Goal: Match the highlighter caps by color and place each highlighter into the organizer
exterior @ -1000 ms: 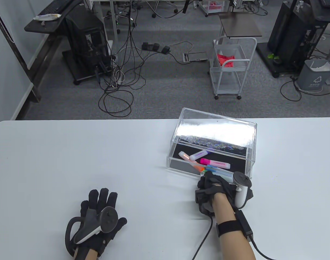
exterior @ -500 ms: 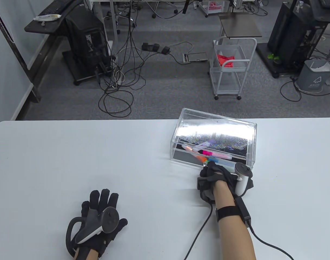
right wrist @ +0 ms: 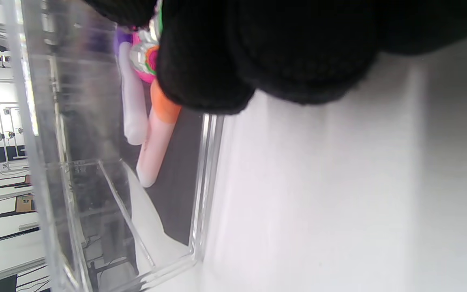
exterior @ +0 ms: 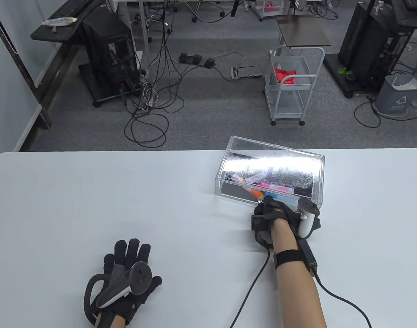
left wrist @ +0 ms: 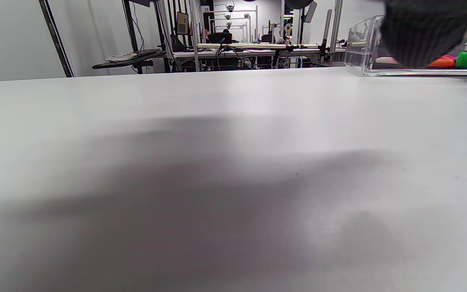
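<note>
A clear acrylic organizer (exterior: 270, 163) stands at the table's far right, its drawer (exterior: 234, 194) pushed almost fully in. Several capped highlighters (exterior: 275, 188) lie inside on the dark drawer floor. The right wrist view shows an orange-capped highlighter (right wrist: 157, 138) beside a purple-capped one (right wrist: 132, 106). My right hand (exterior: 270, 209) is at the drawer front, its thumb and fingers curled round the small shiny knob (right wrist: 145, 48). My left hand (exterior: 128, 253) lies flat on the table at the near left, fingers straight, holding nothing. The left wrist view shows the organizer (left wrist: 362, 48) far off at the right.
The white table (exterior: 109, 198) ends just behind the organizer. A cable (exterior: 253, 290) runs from my right wrist across the table to the near edge. On the floor beyond stand a white cart (exterior: 292, 85), desks and loose wires.
My right hand has pushed the drawer away from me into the organizer; the highlighters now sit mostly under the clear top. The left hand has stayed put.
</note>
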`<control>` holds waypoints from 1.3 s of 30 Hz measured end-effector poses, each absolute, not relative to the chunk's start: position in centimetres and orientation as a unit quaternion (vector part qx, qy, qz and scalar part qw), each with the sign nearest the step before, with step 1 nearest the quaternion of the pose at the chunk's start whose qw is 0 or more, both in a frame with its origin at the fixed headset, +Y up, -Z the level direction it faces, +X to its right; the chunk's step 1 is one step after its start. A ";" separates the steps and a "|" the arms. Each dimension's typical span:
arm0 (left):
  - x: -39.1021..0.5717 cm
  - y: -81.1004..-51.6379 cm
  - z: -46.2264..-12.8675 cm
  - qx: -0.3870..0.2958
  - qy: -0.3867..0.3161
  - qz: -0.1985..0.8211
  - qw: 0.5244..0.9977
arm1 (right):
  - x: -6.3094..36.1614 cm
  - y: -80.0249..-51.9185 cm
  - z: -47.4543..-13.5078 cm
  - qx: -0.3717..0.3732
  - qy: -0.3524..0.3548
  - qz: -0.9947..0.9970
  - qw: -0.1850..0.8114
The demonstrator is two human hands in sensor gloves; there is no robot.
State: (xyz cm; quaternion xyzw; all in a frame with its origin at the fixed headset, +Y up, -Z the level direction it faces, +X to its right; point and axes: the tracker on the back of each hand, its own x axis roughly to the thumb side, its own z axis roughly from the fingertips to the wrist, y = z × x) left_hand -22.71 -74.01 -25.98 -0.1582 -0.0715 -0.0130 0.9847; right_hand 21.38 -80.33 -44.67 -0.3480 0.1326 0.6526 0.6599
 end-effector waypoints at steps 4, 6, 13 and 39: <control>-22.7 -74.0 -26.0 -0.160 -0.072 -0.015 0.984 | 21.6 -80.5 -44.6 -0.341 0.145 0.649 0.665; -22.7 -74.0 -26.0 -0.160 -0.073 -0.014 0.984 | 21.6 -80.2 -44.2 -0.334 0.149 0.648 0.668; -22.4 -74.1 -26.2 -0.169 -0.078 -0.013 0.982 | 20.9 -77.3 -41.9 -0.288 0.174 0.737 0.586; -21.3 -74.0 -26.2 -0.167 -0.121 0.001 0.978 | 12.6 -68.9 -25.7 0.000 -0.044 0.993 0.112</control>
